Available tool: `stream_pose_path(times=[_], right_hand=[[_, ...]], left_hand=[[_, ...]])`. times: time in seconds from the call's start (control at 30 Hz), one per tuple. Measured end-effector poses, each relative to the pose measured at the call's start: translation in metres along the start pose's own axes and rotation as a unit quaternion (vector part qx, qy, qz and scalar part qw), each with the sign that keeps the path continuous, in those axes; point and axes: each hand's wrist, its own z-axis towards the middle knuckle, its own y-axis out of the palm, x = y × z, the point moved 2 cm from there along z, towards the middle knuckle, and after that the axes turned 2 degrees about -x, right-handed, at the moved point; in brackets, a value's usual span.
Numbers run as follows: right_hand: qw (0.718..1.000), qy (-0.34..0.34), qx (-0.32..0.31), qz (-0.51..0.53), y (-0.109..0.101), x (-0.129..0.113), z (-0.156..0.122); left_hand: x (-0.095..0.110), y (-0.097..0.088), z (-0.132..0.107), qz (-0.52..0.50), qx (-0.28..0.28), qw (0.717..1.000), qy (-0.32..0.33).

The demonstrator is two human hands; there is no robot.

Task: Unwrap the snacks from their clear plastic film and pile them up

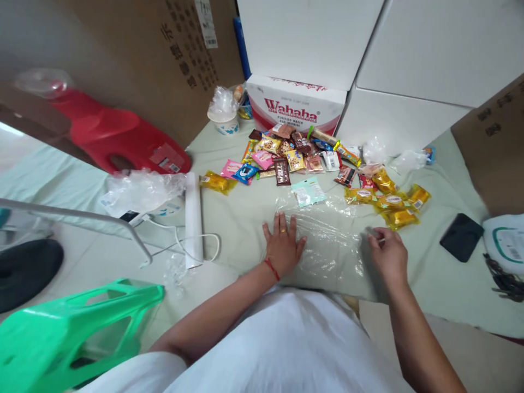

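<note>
My left hand lies flat with fingers spread, pressing on the left part of a sheet of clear plastic film. The film is spread wrinkled over the pale green cloth. At its right side my right hand is closed in a pinch; whatever is between the fingertips is too small or see-through to make out. A pale mint packet lies just beyond the film. Behind it is a heap of wrapped snacks. Several yellow-wrapped snacks lie beyond my right hand, and another yellow packet sits at the left.
A Wahaba carton stands at the back beside a paper cup. On the left are a white roll, a cable, a red jug and a green stool. A black phone-like object lies right.
</note>
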Motion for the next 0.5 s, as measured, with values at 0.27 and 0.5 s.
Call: stream_pose_path(times=[0.27, 0.5], right_hand=[[0.923, -0.329, -0.183, 0.076, 0.047, -0.084, -0.052], [0.933, -0.311, -0.171, 0.058, 0.066, -0.088, -0.068]], left_hand=[[-0.039, -0.019, 0.028, -0.167, -0.043, 0.985, 0.027], [-0.066, -0.017, 0.036, -0.308, -0.088, 0.946, 0.054]])
